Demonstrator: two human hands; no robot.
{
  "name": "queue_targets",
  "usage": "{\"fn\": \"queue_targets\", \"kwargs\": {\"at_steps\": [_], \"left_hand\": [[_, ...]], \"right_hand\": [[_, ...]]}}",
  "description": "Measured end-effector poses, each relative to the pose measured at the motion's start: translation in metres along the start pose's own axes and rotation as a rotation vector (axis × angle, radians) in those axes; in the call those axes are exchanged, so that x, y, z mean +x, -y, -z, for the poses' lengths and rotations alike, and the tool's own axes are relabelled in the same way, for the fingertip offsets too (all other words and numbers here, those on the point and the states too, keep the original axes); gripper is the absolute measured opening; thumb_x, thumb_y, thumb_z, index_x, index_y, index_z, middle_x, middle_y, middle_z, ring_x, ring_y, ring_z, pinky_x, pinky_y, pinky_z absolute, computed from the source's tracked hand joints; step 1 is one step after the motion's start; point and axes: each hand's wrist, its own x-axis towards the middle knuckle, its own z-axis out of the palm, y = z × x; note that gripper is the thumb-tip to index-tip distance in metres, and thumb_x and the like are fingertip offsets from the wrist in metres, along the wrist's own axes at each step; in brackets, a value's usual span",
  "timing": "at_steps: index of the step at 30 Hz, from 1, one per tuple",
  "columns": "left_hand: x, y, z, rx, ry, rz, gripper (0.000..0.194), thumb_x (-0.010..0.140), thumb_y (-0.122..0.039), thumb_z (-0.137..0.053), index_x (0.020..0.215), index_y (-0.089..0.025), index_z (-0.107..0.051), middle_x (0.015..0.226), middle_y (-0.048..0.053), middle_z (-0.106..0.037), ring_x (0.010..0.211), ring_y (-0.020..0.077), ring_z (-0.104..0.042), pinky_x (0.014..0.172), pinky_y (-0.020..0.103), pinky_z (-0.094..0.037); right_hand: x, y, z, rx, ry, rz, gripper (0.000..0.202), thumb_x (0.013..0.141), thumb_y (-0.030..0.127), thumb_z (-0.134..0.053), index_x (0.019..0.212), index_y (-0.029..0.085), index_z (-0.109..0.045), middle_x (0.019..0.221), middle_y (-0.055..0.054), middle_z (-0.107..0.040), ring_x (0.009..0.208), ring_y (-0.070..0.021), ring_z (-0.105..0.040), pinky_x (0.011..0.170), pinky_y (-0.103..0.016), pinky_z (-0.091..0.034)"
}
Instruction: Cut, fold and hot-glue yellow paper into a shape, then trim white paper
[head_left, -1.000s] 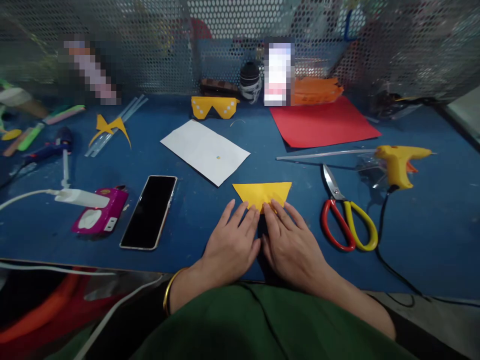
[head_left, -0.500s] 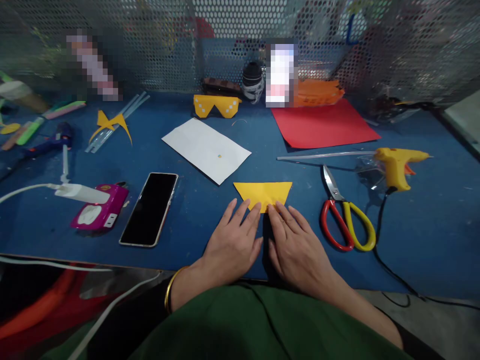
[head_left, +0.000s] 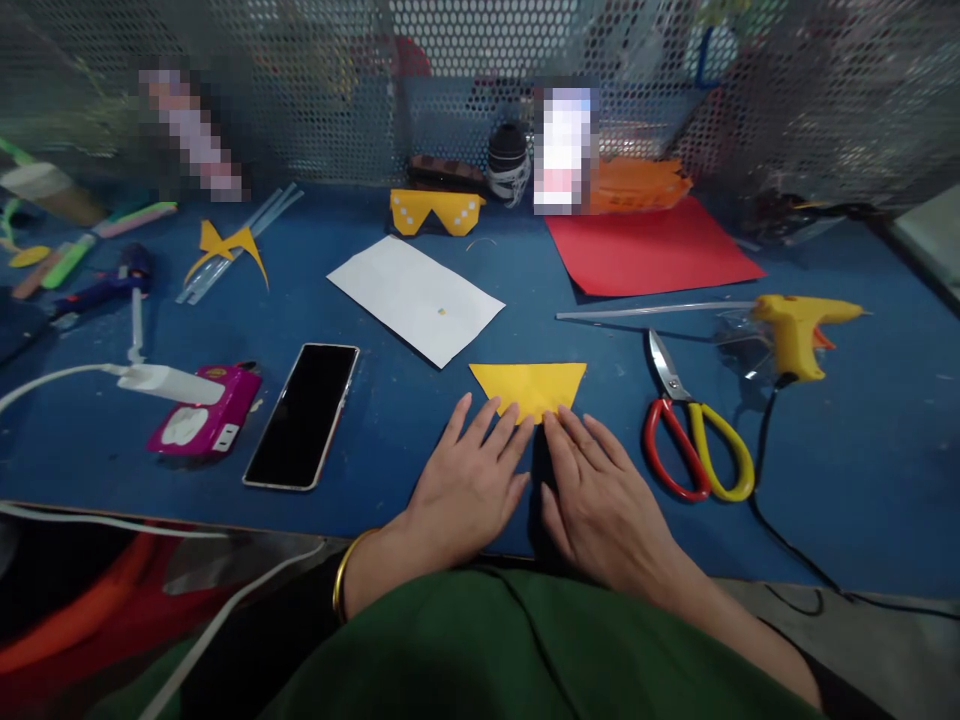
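Observation:
A yellow piece of folded paper (head_left: 529,382), wide at the far side and narrower towards me, lies flat on the blue table (head_left: 600,540). My left hand (head_left: 469,480) rests palm down with fingers spread, its fingertips on the paper's near left edge. Beside it my right hand (head_left: 600,485) lies flat, fingertips touching the near right edge. Scissors (head_left: 679,400) with one red and one yellow handle lie right of my right hand, blades pointing away. Beyond the yellow paper is a white sheet (head_left: 416,295).
A yellow glue gun (head_left: 799,330) with a glue stick lies at the right. Red paper (head_left: 652,250) and yellow paper glasses (head_left: 436,213) lie at the back. On the left are a phone (head_left: 304,415), a magenta socket block (head_left: 206,410), a blue glue gun (head_left: 112,280) and yellow scraps (head_left: 225,245).
My fingertips have shifted slightly along the paper's near edge, the right hand's a little to the right. The paper stays flat in place, and the view has moved a little.

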Motion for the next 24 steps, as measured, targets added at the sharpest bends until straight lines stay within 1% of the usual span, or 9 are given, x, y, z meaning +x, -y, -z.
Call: {"fn": "queue_targets", "kwargs": {"at_steps": [3, 5, 8, 13, 17, 19, 21, 24], "left_hand": [[0.002, 0.000, -0.001, 0.001, 0.005, -0.024, 0.049, 0.098, -0.031, -0.048, 0.141, -0.007, -0.054, 0.145, 0.016, -0.057, 0.138, 0.0345, -0.047, 0.118, 0.059, -0.029], [0.003, 0.000, -0.001, 0.010, -0.001, -0.033, 0.049, 0.098, -0.030, -0.047, 0.141, -0.006, -0.054, 0.145, 0.016, -0.058, 0.139, 0.0348, -0.046, 0.118, 0.059, -0.028], [0.002, -0.001, 0.001, 0.033, -0.028, -0.024, 0.048, 0.100, -0.031, -0.045, 0.139, -0.006, -0.055, 0.144, 0.015, -0.059, 0.139, 0.0351, -0.046, 0.118, 0.059, -0.029], [-0.003, 0.001, 0.004, 0.063, -0.047, -0.006, 0.046, 0.101, -0.031, -0.044, 0.136, -0.005, -0.059, 0.142, 0.014, -0.061, 0.138, 0.0361, -0.047, 0.117, 0.059, -0.031], [-0.007, 0.002, 0.004, 0.053, -0.040, 0.026, 0.048, 0.100, -0.033, -0.046, 0.136, -0.005, -0.058, 0.140, 0.019, -0.061, 0.138, 0.0371, -0.047, 0.116, 0.060, -0.033], [-0.008, 0.003, 0.003, 0.023, -0.044, 0.051, 0.048, 0.099, -0.035, -0.048, 0.137, -0.007, -0.059, 0.138, 0.021, -0.061, 0.137, 0.0375, -0.048, 0.115, 0.060, -0.034], [-0.008, 0.004, 0.002, -0.040, -0.066, 0.084, 0.046, 0.098, -0.035, -0.050, 0.134, -0.009, -0.061, 0.137, 0.021, -0.061, 0.133, 0.0373, -0.052, 0.113, 0.060, -0.038], [-0.006, 0.008, 0.001, -0.215, -0.149, 0.167, 0.039, 0.096, -0.032, -0.054, 0.127, -0.011, -0.065, 0.130, 0.019, -0.065, 0.124, 0.0340, -0.059, 0.106, 0.056, -0.046]], "right_hand": [[0.010, 0.006, -0.005, 0.004, -0.001, -0.008, 0.056, 0.093, 0.025, -0.045, 0.135, -0.012, -0.052, 0.140, -0.031, -0.057, 0.138, -0.0378, -0.049, 0.116, -0.051, -0.038], [0.013, 0.006, -0.008, 0.001, 0.002, -0.016, 0.056, 0.094, 0.025, -0.044, 0.136, -0.012, -0.051, 0.141, -0.032, -0.056, 0.138, -0.0379, -0.048, 0.115, -0.052, -0.038], [0.009, 0.001, -0.008, -0.025, -0.001, -0.004, 0.055, 0.094, 0.022, -0.044, 0.136, -0.013, -0.050, 0.140, -0.032, -0.057, 0.135, -0.0385, -0.051, 0.113, -0.053, -0.040], [-0.002, -0.009, -0.001, -0.078, -0.001, 0.033, 0.053, 0.093, 0.018, -0.046, 0.135, -0.014, -0.052, 0.137, -0.030, -0.060, 0.129, -0.0376, -0.057, 0.110, -0.051, -0.043], [-0.005, -0.012, -0.003, -0.129, -0.022, 0.057, 0.049, 0.094, 0.017, -0.047, 0.133, -0.013, -0.054, 0.135, -0.030, -0.061, 0.127, -0.0368, -0.059, 0.109, -0.050, -0.044], [-0.003, -0.016, -0.004, -0.169, -0.045, 0.094, 0.044, 0.093, 0.010, -0.046, 0.130, -0.012, -0.057, 0.132, -0.029, -0.064, 0.125, -0.0349, -0.061, 0.109, -0.049, -0.043], [0.001, -0.024, -0.002, -0.188, -0.070, 0.156, 0.040, 0.092, 0.004, -0.044, 0.125, -0.009, -0.061, 0.125, -0.025, -0.070, 0.120, -0.0328, -0.064, 0.109, -0.049, -0.042], [0.015, -0.037, 0.005, -0.187, -0.072, 0.226, 0.033, 0.092, 0.005, -0.048, 0.117, -0.001, -0.068, 0.115, -0.019, -0.074, 0.109, -0.0311, -0.067, 0.104, -0.047, -0.044]]}}
